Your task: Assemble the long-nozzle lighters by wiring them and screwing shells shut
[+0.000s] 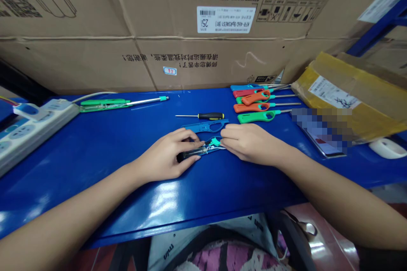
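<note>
My left hand (167, 152) grips the near end of an opened gas lighter (199, 151), thumb below and fingers above. Its clear fuel tank, thin wires and a teal trigger (215, 141) show inside the casing. At the lighter's right end, my right hand (252, 142) has its fingers pinched together; they hide what they hold there. Just beyond both hands lies a loose blue casing half (202, 127) with a finger loop. Behind that, a black-and-yellow screwdriver (210, 116) rests on the blue table, its shaft pointing left.
Several coloured gas lighters (254, 108) lie stacked at the back right. Farther right are a yellow-taped carton (356, 97), a phone (321, 135) and a white mouse (388, 148). An opened green lighter (104, 105) and a power strip (34, 129) occupy the left. A large cardboard box (178, 55) walls the back.
</note>
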### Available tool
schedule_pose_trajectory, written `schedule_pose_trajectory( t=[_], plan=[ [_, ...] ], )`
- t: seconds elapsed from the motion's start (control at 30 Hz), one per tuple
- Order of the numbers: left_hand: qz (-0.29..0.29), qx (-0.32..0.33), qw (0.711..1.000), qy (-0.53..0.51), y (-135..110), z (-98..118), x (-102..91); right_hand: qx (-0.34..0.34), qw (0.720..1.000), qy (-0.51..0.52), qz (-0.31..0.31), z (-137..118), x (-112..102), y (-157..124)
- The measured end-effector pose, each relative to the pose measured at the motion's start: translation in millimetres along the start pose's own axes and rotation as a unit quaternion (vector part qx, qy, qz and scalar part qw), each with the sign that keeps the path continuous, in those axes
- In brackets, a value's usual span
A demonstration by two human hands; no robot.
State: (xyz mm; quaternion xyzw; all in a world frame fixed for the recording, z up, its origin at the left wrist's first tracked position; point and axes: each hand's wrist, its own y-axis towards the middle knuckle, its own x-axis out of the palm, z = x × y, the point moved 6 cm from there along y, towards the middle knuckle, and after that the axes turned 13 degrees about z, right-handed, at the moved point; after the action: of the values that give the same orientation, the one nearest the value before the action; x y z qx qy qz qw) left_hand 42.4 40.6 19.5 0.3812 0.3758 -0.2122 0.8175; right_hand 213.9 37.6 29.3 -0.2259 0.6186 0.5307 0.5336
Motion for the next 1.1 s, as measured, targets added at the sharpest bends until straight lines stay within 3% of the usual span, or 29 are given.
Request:
schedule_pose_trajectory(
  t=[0.17,0.3,0.4,0.57,0.8,1.1],
  plan=[
    [-0.006,-0.011,1.000,0.006,-1.0,-0.8,0.8,0.107,0.990,0.092,-0.012,13.2,1.4,-2.6],
    [-0.002,-0.011,1.000,0.018,-1.8,0.4,0.4,0.221,0.950,0.220,-0.001,30.6,-1.0,-5.7],
    [0.002,-0.005,1.000,0.024,-2.1,1.5,-0.1,0.259,0.930,0.260,0.013,37.0,-3.8,-5.7],
    [0.000,-0.008,1.000,0.025,-2.4,1.4,0.5,0.226,0.940,0.253,-0.038,29.3,1.0,-5.9],
    [-0.005,-0.014,1.000,0.022,-1.9,0.7,1.6,0.158,0.963,0.220,0.001,22.3,-3.8,-4.9],
    [-0.005,-0.014,1.000,0.010,-2.3,0.4,1.7,0.126,0.974,0.189,-0.007,17.4,0.5,-4.1]
  ],
)
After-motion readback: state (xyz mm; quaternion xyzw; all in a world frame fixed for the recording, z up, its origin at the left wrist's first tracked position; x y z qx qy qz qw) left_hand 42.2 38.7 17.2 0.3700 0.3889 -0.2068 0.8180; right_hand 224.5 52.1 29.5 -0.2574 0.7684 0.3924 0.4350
